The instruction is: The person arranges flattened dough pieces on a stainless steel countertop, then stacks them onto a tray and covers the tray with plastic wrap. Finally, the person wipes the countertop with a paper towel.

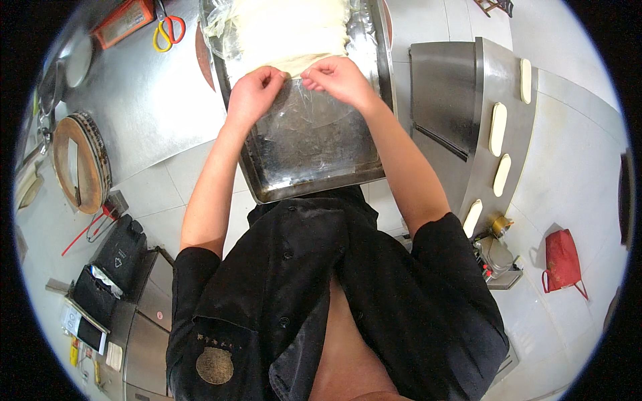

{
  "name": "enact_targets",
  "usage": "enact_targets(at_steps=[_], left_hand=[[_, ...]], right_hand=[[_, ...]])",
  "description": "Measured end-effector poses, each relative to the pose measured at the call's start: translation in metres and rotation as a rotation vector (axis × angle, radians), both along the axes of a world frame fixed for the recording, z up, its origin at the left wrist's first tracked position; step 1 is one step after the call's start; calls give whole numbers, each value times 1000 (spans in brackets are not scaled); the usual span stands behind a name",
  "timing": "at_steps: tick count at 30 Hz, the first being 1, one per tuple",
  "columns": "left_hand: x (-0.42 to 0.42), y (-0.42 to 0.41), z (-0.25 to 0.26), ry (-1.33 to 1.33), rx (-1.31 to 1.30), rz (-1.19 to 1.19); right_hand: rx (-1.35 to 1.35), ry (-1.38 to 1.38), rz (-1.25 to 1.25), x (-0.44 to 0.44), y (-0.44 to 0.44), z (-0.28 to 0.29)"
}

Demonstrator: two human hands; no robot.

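Note:
A large pale sheet of dough (293,30) lies over the far part of a metal baking tray (321,183), with clear plastic film (220,30) around its left side. Near the dough's front edge, my left hand (257,92) pinches that edge between thumb and fingers. Just to its right, my right hand (338,80) has its thumb and forefinger together at the same edge, other fingers curled. Bare, shiny metal and some film show in the near part of the tray.
Scissors (169,32) with red and yellow handles lie on the steel table (150,110) at left. Beyond them is an orange device (124,22). A cleaver (73,165) rests on a round wooden board (90,188). Several dough strips (498,129) lie on a steel counter (481,165) at right.

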State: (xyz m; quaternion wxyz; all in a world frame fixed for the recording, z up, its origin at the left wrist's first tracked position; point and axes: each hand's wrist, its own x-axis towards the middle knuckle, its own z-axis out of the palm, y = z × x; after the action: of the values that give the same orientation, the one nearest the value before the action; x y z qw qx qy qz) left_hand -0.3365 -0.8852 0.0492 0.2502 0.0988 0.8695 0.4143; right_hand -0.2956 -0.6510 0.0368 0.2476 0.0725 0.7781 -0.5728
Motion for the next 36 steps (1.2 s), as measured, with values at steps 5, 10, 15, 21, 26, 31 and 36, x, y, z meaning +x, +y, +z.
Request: enact_targets(at_steps=[5, 10, 15, 21, 26, 31, 36], left_hand=[[-7, 18, -6, -90, 126, 8], [-21, 26, 32, -260, -36, 60], [-10, 15, 29, -333, 135, -69], [28, 54, -31, -473, 528, -106], [7, 132, 21, -443, 331, 144], [29, 148, 18, -221, 250, 292], [18, 105, -53, -158, 352, 278]], right_hand=[[-107, -103, -169, -13, -3, -13], [-226, -223, -196, -21, 8, -1], [-124, -40, -52, 23, 20, 17], [-396, -57, -424, 138, 94, 93], [-511, -37, -762, 233, 179, 78], [-615, -22, -912, 297, 256, 75], [-616, -36, -880, 346, 335, 83]])
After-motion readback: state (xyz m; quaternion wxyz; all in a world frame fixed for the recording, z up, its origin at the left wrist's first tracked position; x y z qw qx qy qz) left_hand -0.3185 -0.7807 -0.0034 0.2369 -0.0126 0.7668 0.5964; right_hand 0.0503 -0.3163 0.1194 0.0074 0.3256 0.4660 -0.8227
